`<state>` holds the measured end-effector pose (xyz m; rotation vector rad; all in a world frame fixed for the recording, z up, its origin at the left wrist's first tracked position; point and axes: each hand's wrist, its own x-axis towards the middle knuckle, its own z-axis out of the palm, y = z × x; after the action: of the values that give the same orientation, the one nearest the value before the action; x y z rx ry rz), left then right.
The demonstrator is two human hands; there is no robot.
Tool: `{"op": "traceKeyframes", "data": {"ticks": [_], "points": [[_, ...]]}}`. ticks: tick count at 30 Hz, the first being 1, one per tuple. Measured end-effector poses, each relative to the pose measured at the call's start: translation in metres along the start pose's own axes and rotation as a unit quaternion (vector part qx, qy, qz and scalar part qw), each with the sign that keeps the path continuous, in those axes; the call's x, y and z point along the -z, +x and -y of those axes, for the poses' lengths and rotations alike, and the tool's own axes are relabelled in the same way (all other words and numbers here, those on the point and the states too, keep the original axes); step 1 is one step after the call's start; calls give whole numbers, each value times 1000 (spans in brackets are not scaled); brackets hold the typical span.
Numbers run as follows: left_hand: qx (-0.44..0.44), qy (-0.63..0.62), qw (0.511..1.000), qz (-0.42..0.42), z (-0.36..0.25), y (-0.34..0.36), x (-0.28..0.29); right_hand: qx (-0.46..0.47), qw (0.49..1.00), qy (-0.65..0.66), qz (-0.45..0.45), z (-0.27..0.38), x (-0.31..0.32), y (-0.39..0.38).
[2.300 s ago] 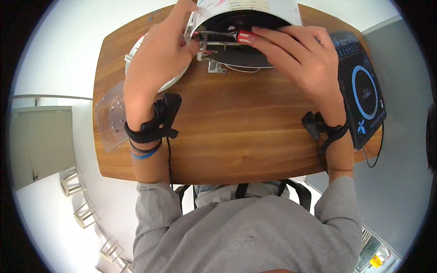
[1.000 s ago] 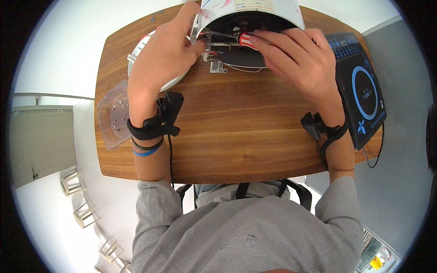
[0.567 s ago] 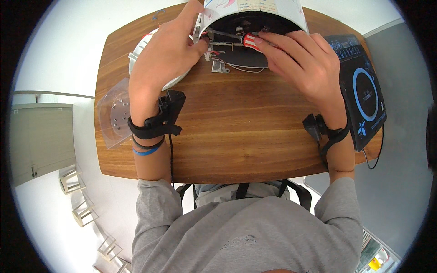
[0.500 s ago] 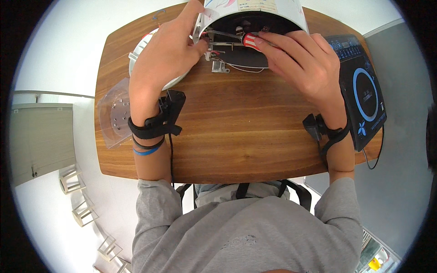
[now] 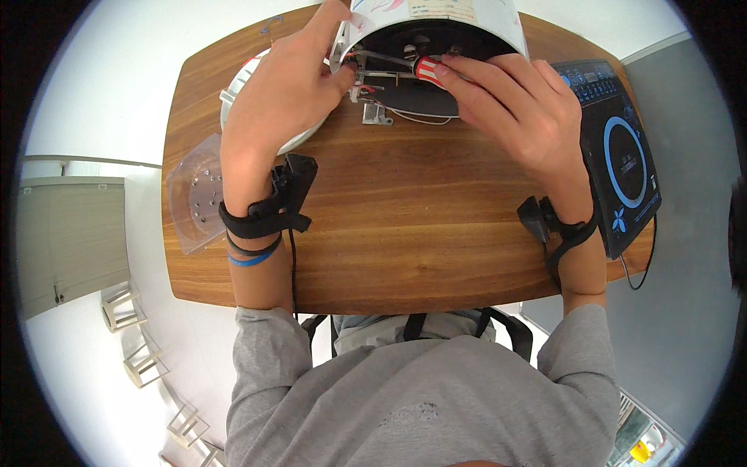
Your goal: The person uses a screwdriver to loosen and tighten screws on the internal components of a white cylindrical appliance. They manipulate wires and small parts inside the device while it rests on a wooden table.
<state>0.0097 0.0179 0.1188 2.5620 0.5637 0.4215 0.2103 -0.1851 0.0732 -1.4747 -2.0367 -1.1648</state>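
Observation:
A white rounded appliance housing lies at the far edge of the table, its open, dark inside facing me. My left hand is closed around the housing's left rim, with the thumb by the wires and small metal parts there. In my right hand is a screwdriver with a red and white handle, pinched between thumb and fingers. Its shaft points left across the opening, toward the parts by my left thumb; the tip is hard to make out. A small metal bracket hangs below the opening, beside a thin white wire.
A round white plastic part lies partly under my left forearm. Left of that arm sits a clear plastic tray with several small screws. A black induction cooktop stands at the right, its cord over the table edge.

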Motion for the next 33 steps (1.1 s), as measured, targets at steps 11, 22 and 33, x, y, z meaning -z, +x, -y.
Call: {"op": "traceKeyframes", "data": {"ticks": [11, 22, 33], "points": [[-4, 29, 1000, -5, -2, 0, 0, -6, 1000, -11, -20, 1, -7, -3], [-42, -50, 998, -20, 31, 1, -19, -60, 996, 48, -34, 4, -21, -9], [-46, -41, 998, -12, 33, 2, -18, -81, 994, 67, -14, 5, -17, -7]]}}
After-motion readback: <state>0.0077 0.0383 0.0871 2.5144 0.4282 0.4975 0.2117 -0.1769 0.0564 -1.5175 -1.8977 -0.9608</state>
